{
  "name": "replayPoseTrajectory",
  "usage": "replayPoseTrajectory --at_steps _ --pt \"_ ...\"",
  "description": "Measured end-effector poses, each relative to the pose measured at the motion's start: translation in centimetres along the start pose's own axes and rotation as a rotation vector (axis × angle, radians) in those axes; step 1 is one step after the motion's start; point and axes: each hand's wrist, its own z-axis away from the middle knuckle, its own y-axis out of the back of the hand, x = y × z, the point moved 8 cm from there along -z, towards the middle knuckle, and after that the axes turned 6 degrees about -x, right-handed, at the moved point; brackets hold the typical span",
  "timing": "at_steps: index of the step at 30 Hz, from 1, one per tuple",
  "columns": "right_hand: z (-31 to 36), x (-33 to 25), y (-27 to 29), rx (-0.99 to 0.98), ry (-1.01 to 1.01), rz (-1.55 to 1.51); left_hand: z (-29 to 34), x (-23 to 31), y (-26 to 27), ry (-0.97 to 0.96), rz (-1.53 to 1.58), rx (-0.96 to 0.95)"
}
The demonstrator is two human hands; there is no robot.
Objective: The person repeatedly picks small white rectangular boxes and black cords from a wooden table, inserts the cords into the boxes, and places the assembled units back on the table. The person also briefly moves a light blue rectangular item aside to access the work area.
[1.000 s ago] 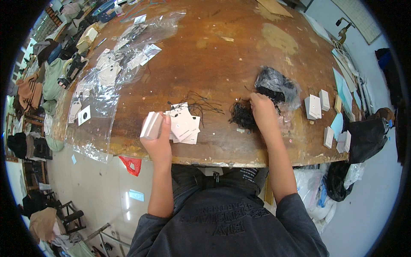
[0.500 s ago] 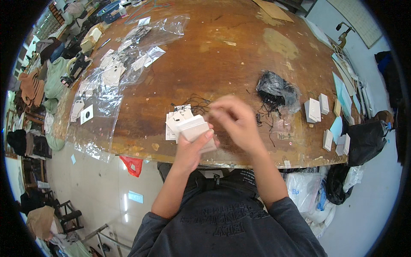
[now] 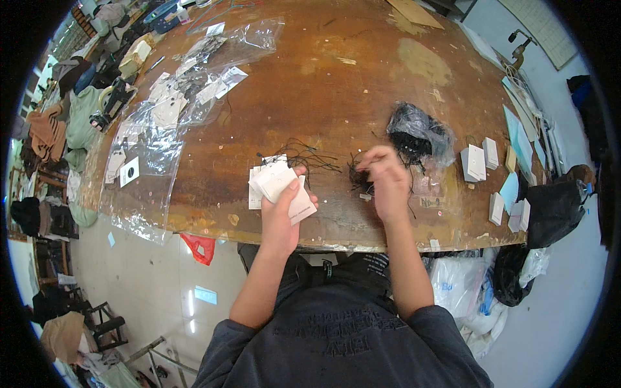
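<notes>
My left hand (image 3: 282, 210) is closed around a stack of white hang tags (image 3: 301, 204), gripped between thumb and fingers over the table's near edge. More white tags with black strings (image 3: 255, 194) lie on the table just beyond that hand. Loose black strings (image 3: 314, 157) trail rightward from them. To the right, my right hand (image 3: 388, 181) is over a tangle of black strings (image 3: 358, 176), its fingers bent and blurred; whether they grip a string cannot be made out. Behind it, a crumpled clear plastic bag (image 3: 420, 132) holds more black strings.
Small stacks of white tags (image 3: 473, 163) stand at the table's right side. A large clear plastic bag (image 3: 149, 200) with loose tags stretches along the left. A black tape dispenser (image 3: 118, 100) sits at the left edge, and a black bag (image 3: 556, 216) is beyond the right edge.
My right hand has moved right, away from the tag stack, to the black strings. My left hand has tilted its stack and shifted slightly left.
</notes>
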Motion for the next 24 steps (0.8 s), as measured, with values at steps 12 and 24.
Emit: replayPoseTrajectory --at_steps 12,24 --pt "2.0 -1.3 -9.2 -0.112 -0.145 0.198 1.7 1.3 0.0 -0.190 -0.288 0.126" --pt "2.1 -3.2 -10.9 -0.084 0.142 0.574 3.2 3.8 -1.8 -0.426 -0.576 0.128"
